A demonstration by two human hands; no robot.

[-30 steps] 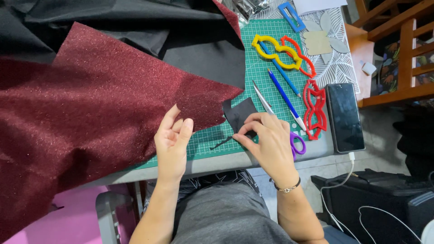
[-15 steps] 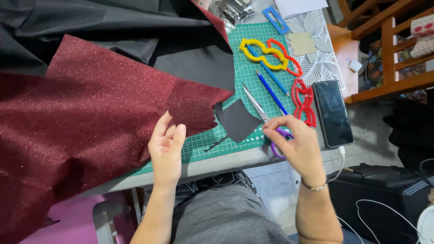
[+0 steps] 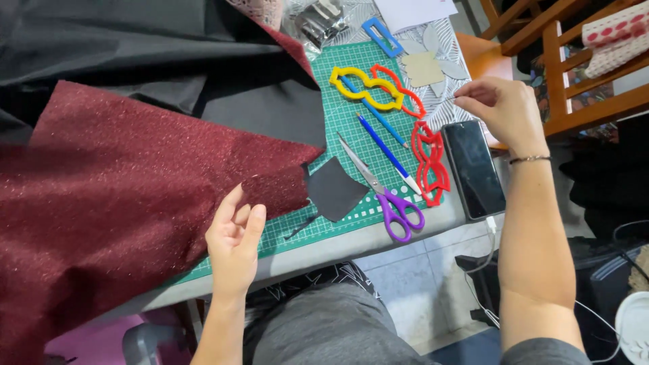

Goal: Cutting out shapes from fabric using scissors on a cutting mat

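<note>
the left hand [image 3: 233, 247] rests palm-up and slack at the near edge of the cutting mat [image 3: 351, 64], fingers loosely curled and gripping nothing, its fingertips just touching the near edge of the dark red glitter fabric [image 3: 135, 203] that spills off the left side of the table. the right hand [image 3: 497, 108] is out over the far right part of the table, thumb and forefinger pinched together on something very thin, maybe a pin or needle, too fine to name for sure. it hovers just beyond the black phone [image 3: 473, 169] and near the red plastic templates [image 3: 429, 165]. the small black fabric piece [image 3: 334, 189] lies flat on the mat near its front edge, just beside the corner of the glitter fabric, its pointed corner aimed toward the near edge and its long axis running diagonally, near-left to far-right. the purple-handled scissors [image 3: 385, 196] sit just right of it, handles toward the person, blades pointing to the far left. a blue pen [image 3: 385, 152] lies parallel to the blades, and a yellow template [image 3: 365, 88] sits farther back. i'd judge that a pinch this fine wants steady fingers and a slow carry, with the free hand flattening the fabric so nothing shifts.
</note>
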